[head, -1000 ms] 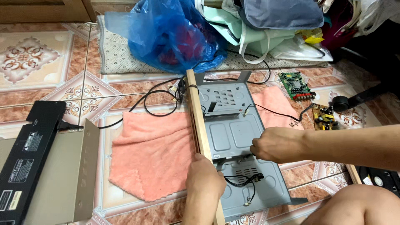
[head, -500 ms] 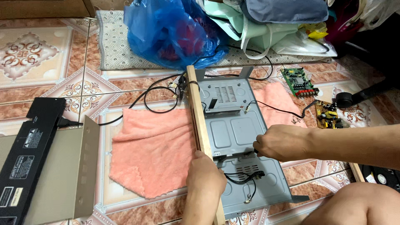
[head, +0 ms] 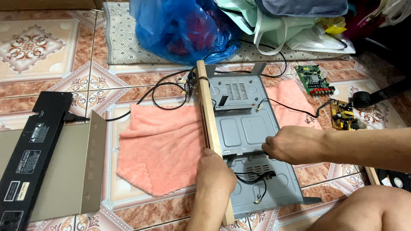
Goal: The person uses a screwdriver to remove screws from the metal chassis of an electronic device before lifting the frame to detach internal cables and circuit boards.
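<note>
A grey metal chassis tray (head: 248, 128) of an opened electronic device lies on a pink towel (head: 162, 145) on the tiled floor. A gold front panel strip (head: 207, 111) runs along its left side. My left hand (head: 216, 173) grips that strip near its lower end. My right hand (head: 293, 144) reaches in from the right, fingers closed over something small at the chassis middle; what it pinches is hidden. Black wires (head: 252, 177) lie loose in the chassis just below both hands.
A gold metal cover (head: 64, 167) and a black device (head: 30, 154) lie at the left. Two green circuit boards (head: 317, 80) lie at the right, a blue plastic bag (head: 184, 30) and cloth bags at the back. My knee (head: 368, 209) fills the lower right.
Both hands keep their places on the chassis. The view has shifted slightly, nothing else has visibly moved.
</note>
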